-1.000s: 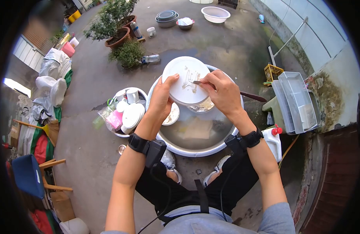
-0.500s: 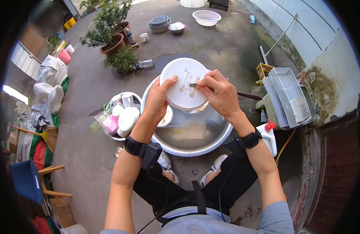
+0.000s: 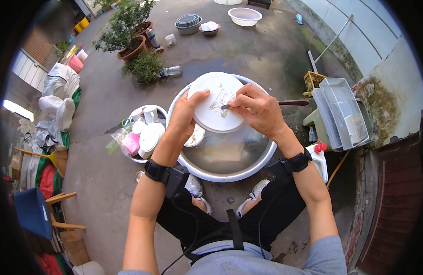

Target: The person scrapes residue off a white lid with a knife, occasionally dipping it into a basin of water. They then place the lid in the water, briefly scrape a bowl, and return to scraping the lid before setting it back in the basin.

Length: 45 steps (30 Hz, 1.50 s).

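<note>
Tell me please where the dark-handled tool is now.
In the head view, the tool is in the right hand, its tip at the white disc over the basin.

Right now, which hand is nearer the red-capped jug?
Right. The right hand is up and left of the jug in view; the left hand is farther left, gripping the white disc by its left edge.

We see a smooth white disc [image 3: 209, 105], which looks like plastic, with rough residue [image 3: 224, 114] on it. The basin's rim [image 3: 224, 178] is glossy, and the trousers [image 3: 177, 229] are of matt cloth.
</note>
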Tool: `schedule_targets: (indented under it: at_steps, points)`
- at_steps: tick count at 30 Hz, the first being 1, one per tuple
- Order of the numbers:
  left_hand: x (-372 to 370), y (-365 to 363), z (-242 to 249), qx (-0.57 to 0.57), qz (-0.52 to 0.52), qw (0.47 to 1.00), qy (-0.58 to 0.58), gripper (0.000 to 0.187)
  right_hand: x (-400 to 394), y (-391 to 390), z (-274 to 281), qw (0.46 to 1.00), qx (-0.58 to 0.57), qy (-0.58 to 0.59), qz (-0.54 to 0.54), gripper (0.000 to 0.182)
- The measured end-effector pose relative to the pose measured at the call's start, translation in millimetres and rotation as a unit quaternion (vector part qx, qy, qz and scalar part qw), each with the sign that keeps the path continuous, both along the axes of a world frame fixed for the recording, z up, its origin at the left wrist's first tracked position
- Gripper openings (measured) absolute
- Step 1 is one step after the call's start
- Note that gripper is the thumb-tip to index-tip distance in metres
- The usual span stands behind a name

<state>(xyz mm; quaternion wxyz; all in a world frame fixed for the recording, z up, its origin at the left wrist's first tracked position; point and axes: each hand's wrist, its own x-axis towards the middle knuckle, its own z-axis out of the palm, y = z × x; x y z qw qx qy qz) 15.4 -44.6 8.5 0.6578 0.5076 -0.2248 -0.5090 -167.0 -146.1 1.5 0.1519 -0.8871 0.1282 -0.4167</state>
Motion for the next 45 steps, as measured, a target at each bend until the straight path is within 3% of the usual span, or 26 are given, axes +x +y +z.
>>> schedule_targets:
  at_steps: [2, 6, 11, 15, 29, 33, 35, 45]
  points:
    - [3.2, -0.2, -3.5, 0.004, -0.002, 1.000, -0.004, 0.037, -0.8, 2.0, -0.2, 0.999, 0.021, 0.013, 0.044, 0.010]
    - [4.6, -0.7, -5.3, 0.011, -0.018, 1.000, -0.001, 0.040, -2.1, 0.9, -3.1, 1.000, 0.026, 0.017, -0.003, 0.010]
    - [8.9, 0.1, -9.4, 0.018, -0.025, 1.000, 0.001, 0.040, -4.1, 2.5, -5.2, 0.997, 0.029, 0.042, 0.056, 0.010]
    - [5.0, 0.9, -8.1, 0.024, -0.030, 0.999, -0.027, 0.040, -4.2, 3.6, -6.9, 0.999, 0.033, 0.024, 0.004, 0.010]
    - [7.1, 2.7, -13.7, 0.043, -0.041, 0.998, -0.010, 0.035, -1.4, 5.9, -11.6, 0.995, 0.064, 0.038, 0.067, 0.010]
    - [6.1, 3.3, -11.2, 0.058, -0.049, 0.997, -0.013, 0.036, -2.7, 4.0, -11.5, 0.997, 0.063, 0.044, 0.020, 0.009]
    - [6.5, 2.4, -15.3, 0.055, -0.042, 0.997, -0.018, 0.036, -2.8, 5.7, -11.7, 0.993, 0.080, 0.044, 0.081, 0.009]
    - [1.8, 4.2, -15.9, 0.064, -0.060, 0.996, -0.025, 0.036, -5.9, 3.4, -10.0, 0.993, 0.093, 0.051, 0.054, 0.008]
